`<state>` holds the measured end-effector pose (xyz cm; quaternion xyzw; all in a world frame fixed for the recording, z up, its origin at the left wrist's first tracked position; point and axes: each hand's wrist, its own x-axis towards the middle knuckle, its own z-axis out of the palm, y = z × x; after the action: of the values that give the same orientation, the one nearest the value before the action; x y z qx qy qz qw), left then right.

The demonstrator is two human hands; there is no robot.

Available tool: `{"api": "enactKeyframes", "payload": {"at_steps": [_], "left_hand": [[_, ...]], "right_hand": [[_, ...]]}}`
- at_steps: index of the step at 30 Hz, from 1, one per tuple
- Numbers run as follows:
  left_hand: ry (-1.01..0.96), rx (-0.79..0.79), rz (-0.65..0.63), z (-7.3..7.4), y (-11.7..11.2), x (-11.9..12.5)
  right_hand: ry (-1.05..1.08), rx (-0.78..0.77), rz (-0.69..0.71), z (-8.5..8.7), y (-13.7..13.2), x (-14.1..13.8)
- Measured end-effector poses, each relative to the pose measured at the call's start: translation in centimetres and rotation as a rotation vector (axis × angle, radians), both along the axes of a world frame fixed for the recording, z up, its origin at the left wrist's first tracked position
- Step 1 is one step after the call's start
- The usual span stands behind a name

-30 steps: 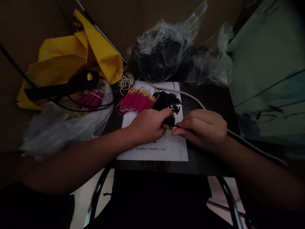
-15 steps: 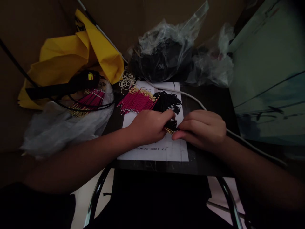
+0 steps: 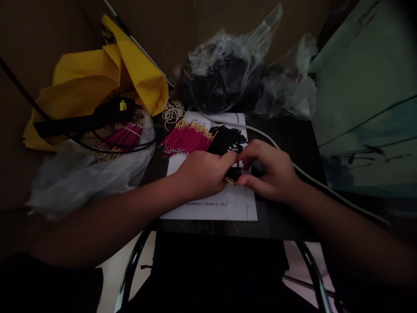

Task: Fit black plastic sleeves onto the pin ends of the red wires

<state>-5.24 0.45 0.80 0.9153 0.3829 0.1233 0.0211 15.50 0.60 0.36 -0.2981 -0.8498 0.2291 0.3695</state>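
My left hand point(image 3: 205, 174) is closed around a small bunch of wires with gold-coloured terminal ends point(image 3: 230, 181), which stick out at its right side; most of the bunch is hidden inside the fist. Facing it, my right hand point(image 3: 272, 169) has thumb and index finger apart, its index fingertip close to the left thumb. I see nothing held in it. Small black sleeves point(image 3: 226, 138) lie in a heap behind the hands, with a few more between them. To the left of the heap is a row of dark pink wires point(image 3: 187, 138) with gold terminals at their far ends.
A printed paper sheet point(image 3: 211, 213) lies under the work on a dark table point(image 3: 286, 224). Behind stand clear plastic bags point(image 3: 224, 65), one with dark contents. Left are a yellow bag point(image 3: 87, 69) and bundled wires point(image 3: 125, 134) on plastic. A white cable point(image 3: 312, 178) crosses the right side.
My right hand has opened its thumb and fingers apart and lifted slightly, its index finger moving up toward the left thumb. The left hand stays nearly in place.
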Motion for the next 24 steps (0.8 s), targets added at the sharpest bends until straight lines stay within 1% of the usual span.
{"api": "enactKeyframes", "payload": {"at_steps": [4,9,12,14,17,20,24], "left_hand": [[0.022,0.011,0.007,-0.3,0.1,0.0],[0.035,0.084,-0.002,-1.0,-0.2,0.3],[0.029,0.043,-0.013,-1.1,-0.2,0.4],[0.027,0.007,0.002,-0.9,0.0,0.4],[0.000,-0.003,0.013,-0.5,0.4,0.1],[-0.023,-0.001,-0.019,-0.3,0.6,-0.2],[-0.009,0.025,-0.039,-0.4,0.7,-0.2]], "right_hand": [[0.003,-0.040,-0.023,-0.2,0.0,-0.2],[-0.005,-0.113,-0.076,-0.1,0.0,-0.1],[-0.031,-0.128,-0.069,0.0,0.3,-0.1],[-0.033,-0.113,-0.021,0.0,0.6,0.0],[-0.004,-0.058,0.043,-0.2,1.1,0.3],[0.002,-0.016,0.041,-0.4,1.3,0.5],[0.004,-0.005,0.045,-0.6,1.4,0.4]]}}
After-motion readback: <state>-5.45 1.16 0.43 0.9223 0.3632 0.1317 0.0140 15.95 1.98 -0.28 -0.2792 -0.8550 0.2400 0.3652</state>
